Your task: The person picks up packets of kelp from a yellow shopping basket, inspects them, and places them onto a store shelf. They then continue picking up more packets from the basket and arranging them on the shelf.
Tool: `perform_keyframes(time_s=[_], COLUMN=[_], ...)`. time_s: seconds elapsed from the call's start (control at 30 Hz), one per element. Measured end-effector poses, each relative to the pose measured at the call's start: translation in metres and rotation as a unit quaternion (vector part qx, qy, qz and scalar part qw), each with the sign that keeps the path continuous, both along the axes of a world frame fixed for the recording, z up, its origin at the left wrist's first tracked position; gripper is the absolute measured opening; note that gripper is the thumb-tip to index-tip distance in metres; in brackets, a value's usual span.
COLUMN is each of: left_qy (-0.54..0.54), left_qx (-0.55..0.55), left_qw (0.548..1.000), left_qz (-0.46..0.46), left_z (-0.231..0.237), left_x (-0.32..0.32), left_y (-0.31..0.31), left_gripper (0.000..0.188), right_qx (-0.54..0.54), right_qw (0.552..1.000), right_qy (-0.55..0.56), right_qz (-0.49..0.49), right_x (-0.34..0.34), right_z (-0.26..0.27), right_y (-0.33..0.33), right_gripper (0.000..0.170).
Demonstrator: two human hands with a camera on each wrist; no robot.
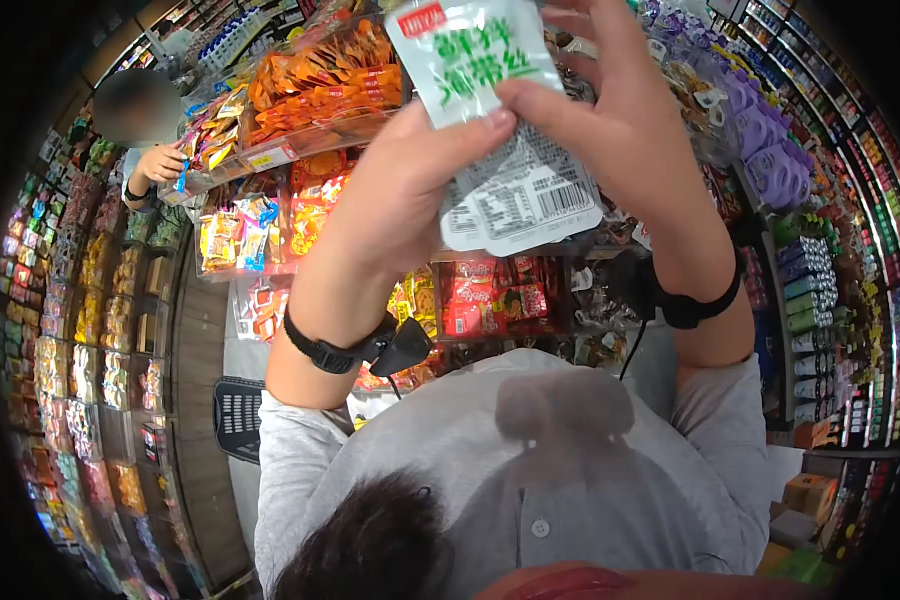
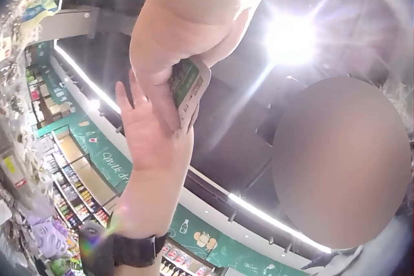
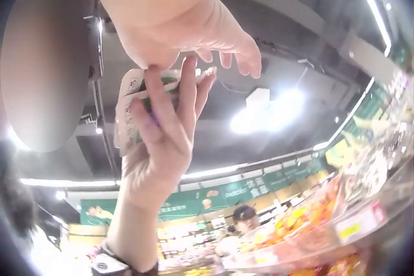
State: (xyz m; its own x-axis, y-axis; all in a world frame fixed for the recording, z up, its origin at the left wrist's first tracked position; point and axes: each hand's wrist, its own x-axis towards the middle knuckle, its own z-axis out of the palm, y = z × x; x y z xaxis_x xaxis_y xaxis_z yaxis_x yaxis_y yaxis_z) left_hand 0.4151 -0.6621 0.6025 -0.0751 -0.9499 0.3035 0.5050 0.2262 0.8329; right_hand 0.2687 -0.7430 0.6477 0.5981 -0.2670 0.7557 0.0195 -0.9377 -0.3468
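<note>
In the head view, my left hand (image 1: 400, 185) grips a small stack of flat foil snack packets, its thumb across them and its fingers behind. The upper packet (image 1: 470, 50) is white with green lettering and a red label. Below it a silver-grey packet (image 1: 535, 205) shows small print and a barcode. My right hand (image 1: 620, 115) touches the packets with its thumb, its other fingers spread apart. The right wrist view has the left fingers (image 3: 169, 111) wrapped over the packets. In the left wrist view the right palm (image 2: 155, 133) faces the packets' edge.
Bins of orange snack packets (image 1: 325, 90) and red packets (image 1: 480, 300) lie under and beyond my hands. Another person's hand (image 1: 160, 163) is at the bin on the left. A black basket (image 1: 238, 420) sits at lower left. Purple packages (image 1: 775, 170) hang at right.
</note>
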Motion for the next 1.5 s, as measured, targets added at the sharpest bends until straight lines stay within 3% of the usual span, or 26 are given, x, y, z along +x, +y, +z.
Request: perform_keyframes(time_s=[0.03, 0.13, 0.2, 0.27, 0.33, 0.4, 0.47, 0.6, 0.67, 0.7, 0.77, 0.83, 0.87, 0.9, 0.97, 1.0, 1.03, 1.07, 1.1, 1.2, 1.23, 1.27, 1.33, 1.37, 1.4, 1.5], left_qy=[-0.006, -0.02, -0.028, -0.108, -0.092, 0.021, -0.002, -0.112, -0.237, -0.136, -0.195, -0.238, -0.154, -0.067, -0.007, 0.027, -0.014, -0.078, -0.157, -0.085, -0.11, -0.135, -0.316, -0.385, -0.413, -0.463], left_qx=[-0.014, -0.056, -0.05, -0.052, -0.052, -0.052, -0.195, -0.28, -0.283, -0.261, -0.271, -0.289, -0.235, -0.176, -0.074, -0.02, -0.034, -0.064, -0.015, 0.097, 0.086, 0.075, 0.015, 0.018, 0.016, 0.069], left_qw=[1.0, 0.995, 0.995, 0.984, 0.988, 0.998, 0.981, 0.922, 0.867, 0.912, 0.882, 0.856, 0.919, 0.963, 0.99, 0.996, 0.995, 0.991, 0.982, 0.985, 0.978, 0.969, 0.92, 0.89, 0.874, 0.846], left_qz=[0.019, 0.077, 0.079, 0.133, 0.116, 0.026, 0.007, 0.244, 0.334, 0.285, 0.332, 0.356, 0.278, 0.194, 0.12, 0.089, 0.089, 0.09, 0.099, 0.114, 0.153, 0.19, 0.232, 0.242, 0.256, 0.256], left_z=[0.009, 0.034, 0.042, 0.05, 0.051, 0.045, 0.029, 0.008, 0.013, 0.018, 0.017, 0.015, 0.018, 0.024, 0.018, 0.015, 0.001, -0.016, -0.034, -0.095, -0.122, -0.143, -0.156, -0.169, -0.179, -0.194], left_x=[-0.002, -0.012, -0.01, -0.013, -0.006, 0.018, 0.017, 0.043, 0.045, 0.04, 0.044, 0.049, 0.046, 0.038, 0.025, 0.018, 0.018, 0.02, 0.027, 0.041, 0.045, 0.046, 0.042, 0.039, 0.037, 0.038], left_y=[0.004, 0.017, 0.016, 0.019, 0.019, 0.014, 0.006, 0.0, 0.008, 0.011, 0.015, 0.014, 0.014, 0.013, 0.004, 0.001, -0.001, -0.007, -0.017, -0.031, -0.034, -0.035, -0.028, -0.023, -0.019, -0.008], left_gripper=[0.033, 0.028, 0.027, 0.036, 0.041, 0.043, 0.041, 0.035, 0.033, 0.032, 0.032, 0.033, 0.034, 0.035, 0.033, 0.033, 0.035, 0.038, 0.041, 0.051, 0.052, 0.052, 0.052, 0.051, 0.052, 0.056], right_qx=[0.123, 0.306, 0.301, 0.301, 0.301, 0.306, 0.316, 0.347, 0.327, 0.328, 0.318, 0.363, 0.385, 0.387, 0.336, 0.293, 0.248, 0.238, 0.256, 0.345, 0.376, 0.458, 0.38, 0.385, 0.35, 0.545], right_qw=[0.99, 0.926, 0.921, 0.919, 0.916, 0.91, 0.897, 0.862, 0.831, 0.815, 0.794, 0.785, 0.78, 0.803, 0.846, 0.884, 0.915, 0.919, 0.926, 0.926, 0.915, 0.869, 0.92, 0.92, 0.933, 0.833], right_qy=[-0.023, -0.085, -0.11, -0.138, -0.171, -0.212, -0.261, -0.343, -0.401, -0.421, -0.443, -0.449, -0.451, -0.448, -0.378, -0.341, -0.305, -0.312, -0.277, -0.144, -0.144, -0.167, -0.092, -0.053, -0.051, -0.091], right_qz=[0.07, 0.203, 0.222, 0.216, 0.202, 0.184, 0.163, 0.141, 0.206, 0.227, 0.269, 0.224, 0.202, 0.07, 0.169, 0.128, 0.09, 0.03, -0.014, -0.048, 0.01, 0.083, -0.016, -0.04, -0.068, 0.01], right_x=[0.001, 0.008, 0.006, 0.005, 0.005, 0.006, 0.009, 0.014, 0.015, 0.015, 0.016, 0.02, 0.022, 0.036, 0.018, 0.031, 0.047, 0.061, 0.071, 0.094, 0.102, 0.107, 0.115, 0.115, 0.118, 0.122], right_z=[0.002, 0.014, 0.019, 0.016, 0.012, 0.009, 0.01, 0.014, 0.003, 0.002, -0.002, 0.002, 0.004, 0.015, -0.023, -0.035, -0.044, -0.063, -0.077, -0.142, -0.167, -0.173, -0.199, -0.202, -0.208, -0.219], right_y=[0.009, 0.021, 0.027, 0.026, 0.024, 0.021, 0.018, 0.015, 0.002, -0.001, -0.009, -0.004, -0.002, 0.021, -0.013, -0.014, -0.013, -0.017, -0.016, -0.028, -0.031, -0.023, -0.018, -0.011, -0.007, -0.005], right_gripper=[0.063, 0.064, 0.062, 0.057, 0.052, 0.046, 0.041, 0.031, 0.027, 0.025, 0.023, 0.023, 0.023, 0.025, 0.028, 0.029, 0.031, 0.025, 0.025, 0.031, 0.041, 0.059, 0.076, 0.086, 0.08, 0.037])
